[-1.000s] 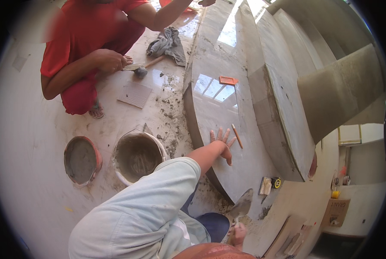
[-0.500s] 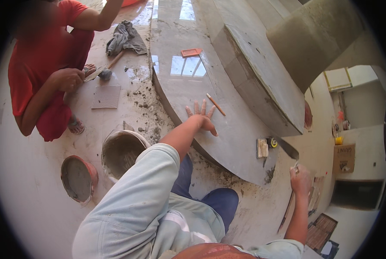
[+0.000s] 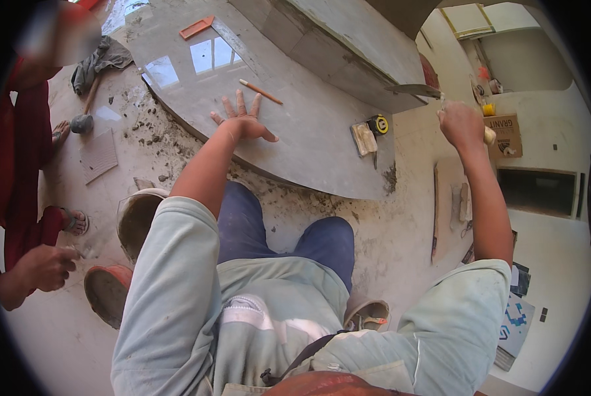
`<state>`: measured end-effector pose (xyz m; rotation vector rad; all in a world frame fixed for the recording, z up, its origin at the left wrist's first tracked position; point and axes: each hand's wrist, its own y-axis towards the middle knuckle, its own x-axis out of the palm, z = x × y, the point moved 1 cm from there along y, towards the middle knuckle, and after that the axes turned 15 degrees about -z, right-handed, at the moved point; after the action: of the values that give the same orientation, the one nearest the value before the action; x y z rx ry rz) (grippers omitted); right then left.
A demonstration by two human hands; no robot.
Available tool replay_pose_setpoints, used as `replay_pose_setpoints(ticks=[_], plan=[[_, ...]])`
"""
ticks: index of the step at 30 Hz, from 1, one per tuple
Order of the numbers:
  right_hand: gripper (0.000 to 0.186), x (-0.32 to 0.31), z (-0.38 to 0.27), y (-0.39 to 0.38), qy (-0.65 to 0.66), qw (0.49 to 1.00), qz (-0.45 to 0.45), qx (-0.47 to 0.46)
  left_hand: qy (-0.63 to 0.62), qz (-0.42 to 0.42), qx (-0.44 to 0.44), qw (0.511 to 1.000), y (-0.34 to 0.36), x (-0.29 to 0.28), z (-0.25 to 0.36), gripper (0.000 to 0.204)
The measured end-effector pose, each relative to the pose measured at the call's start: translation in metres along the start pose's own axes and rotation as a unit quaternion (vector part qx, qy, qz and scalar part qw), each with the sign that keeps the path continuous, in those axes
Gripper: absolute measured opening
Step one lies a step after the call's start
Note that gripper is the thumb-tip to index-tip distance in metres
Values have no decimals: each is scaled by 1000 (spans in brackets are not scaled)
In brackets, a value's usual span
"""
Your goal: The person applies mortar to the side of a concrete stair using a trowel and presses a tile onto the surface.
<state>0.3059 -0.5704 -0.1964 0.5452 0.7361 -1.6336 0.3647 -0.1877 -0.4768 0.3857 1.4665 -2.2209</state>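
Note:
My left hand [image 3: 246,123] rests flat on a glossy grey slab [image 3: 309,148] with a curved edge, fingers spread. Just beyond its fingertips lies a brown pencil [image 3: 261,91]. Off to the right, my right hand [image 3: 462,124] is closed round the handle of a trowel [image 3: 411,90], whose metal blade points left, in front of the end of a raised grey step [image 3: 335,59]. A yellow and black tape measure [image 3: 378,124] sits near the slab's right end, beside a pale, dusty block [image 3: 363,138]. Farther back is a square with an orange handle [image 3: 196,28].
At left, a co-worker's hand [image 3: 48,267] is near a reddish bucket [image 3: 107,294] and a pale bucket [image 3: 137,221]. A mallet [image 3: 82,123], a ridged tile [image 3: 99,156] and a grey cloth [image 3: 101,63] lie on the floor among mortar crumbs. A cardboard box [image 3: 503,132] stands right.
My view has swung, so the slab appears higher and farther left. My right hand still holds the trowel, its blade now nearly level. The co-worker's hand has moved from near the mallet toward the buckets.

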Motion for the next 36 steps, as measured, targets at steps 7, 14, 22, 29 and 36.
replay_pose_setpoints(ticks=[7,14,22,29,36], plan=[[20,-33,-8,46,-30,999,-7,-43,0,6,-1,1000,1,0,1,138],[25,-65,-31,60,4,997,36,-67,-3,12,-5,1000,-1,3,4,133],[27,-47,-5,52,5,996,-86,4,12,6,-15,1000,11,0,-1,139],[20,-11,36,53,-62,996,-71,4,9,9,-10,1000,8,1,6,135],[22,-58,-14,73,-16,999,-9,-51,8,8,-22,1000,10,0,1,139]])
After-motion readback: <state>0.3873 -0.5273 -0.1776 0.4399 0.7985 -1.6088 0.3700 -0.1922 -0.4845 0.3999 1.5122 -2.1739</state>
